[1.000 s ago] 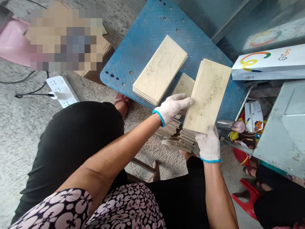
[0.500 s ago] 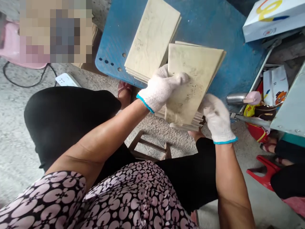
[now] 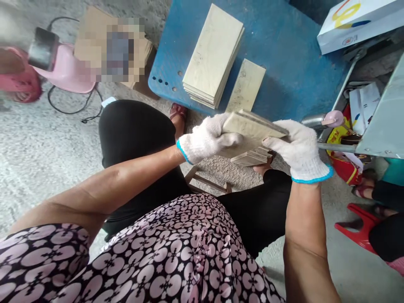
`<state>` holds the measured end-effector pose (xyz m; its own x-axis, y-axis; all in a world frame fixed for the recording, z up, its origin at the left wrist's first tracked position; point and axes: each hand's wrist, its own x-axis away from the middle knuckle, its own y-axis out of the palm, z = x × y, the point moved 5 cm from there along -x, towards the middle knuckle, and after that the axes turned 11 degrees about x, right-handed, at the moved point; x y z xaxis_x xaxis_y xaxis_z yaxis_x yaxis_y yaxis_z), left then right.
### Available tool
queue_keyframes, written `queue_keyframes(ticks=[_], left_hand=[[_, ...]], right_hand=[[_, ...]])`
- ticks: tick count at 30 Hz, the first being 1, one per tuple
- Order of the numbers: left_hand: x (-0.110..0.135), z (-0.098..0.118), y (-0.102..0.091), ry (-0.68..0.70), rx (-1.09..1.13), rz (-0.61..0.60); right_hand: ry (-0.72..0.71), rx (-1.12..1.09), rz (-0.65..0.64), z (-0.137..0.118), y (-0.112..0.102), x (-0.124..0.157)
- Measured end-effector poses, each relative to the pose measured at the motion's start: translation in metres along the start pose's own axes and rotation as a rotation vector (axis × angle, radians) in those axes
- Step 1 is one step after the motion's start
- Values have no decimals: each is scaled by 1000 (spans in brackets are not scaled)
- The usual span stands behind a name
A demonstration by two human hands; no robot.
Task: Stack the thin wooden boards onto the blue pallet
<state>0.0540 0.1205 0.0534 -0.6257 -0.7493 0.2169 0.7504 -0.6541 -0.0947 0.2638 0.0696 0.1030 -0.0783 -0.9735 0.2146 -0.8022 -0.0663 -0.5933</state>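
A few thin, cream-coloured rectangular boards (image 3: 248, 131) are held together in front of me, tilted so that their edges face up. My left hand (image 3: 210, 136), in a white knit glove with a blue cuff, grips their left end with the thumb on the near face. Gloved the same way, my right hand (image 3: 298, 143) closes on the right end. Beyond them, a stack of similar boards (image 3: 213, 52) lies on the blue table, and a dark-speckled board (image 3: 248, 84) lies to its right. Lower down, a further pile of boards (image 3: 252, 156) shows partly beneath my hands.
The blue table (image 3: 284, 63) has holes near its left corner. At right are a steel flask (image 3: 312, 120), a white printed box (image 3: 360, 25) and a shelf with bags. A red stool (image 3: 360, 227) and another person's legs are at lower right; a pink chair (image 3: 67, 69) is left.
The boards in my hands have tipped from lying face up to nearly edge-on, lower and nearer me. My right hand has come up to their right end. The view has shifted leftward.
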Motion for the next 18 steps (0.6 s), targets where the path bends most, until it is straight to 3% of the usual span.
queue_keyframes(ticks=[5, 8, 11, 14, 18], left_hand=[[31, -20, 9, 66, -47, -70], [35, -41, 21, 74, -165, -147], [30, -59, 26, -22, -364, -327], [24, -68, 15, -185, -685, -497], [21, -65, -14, -411, -907, -469]], right_hand=[[-108, 331, -207, -19, 24, 19], [-81, 575, -370, -15, 48, 31], [16, 868, -443, 1, 79, 45], [79, 1033, -449, 22, 115, 57], [195, 1102, -526, 51, 155, 60]])
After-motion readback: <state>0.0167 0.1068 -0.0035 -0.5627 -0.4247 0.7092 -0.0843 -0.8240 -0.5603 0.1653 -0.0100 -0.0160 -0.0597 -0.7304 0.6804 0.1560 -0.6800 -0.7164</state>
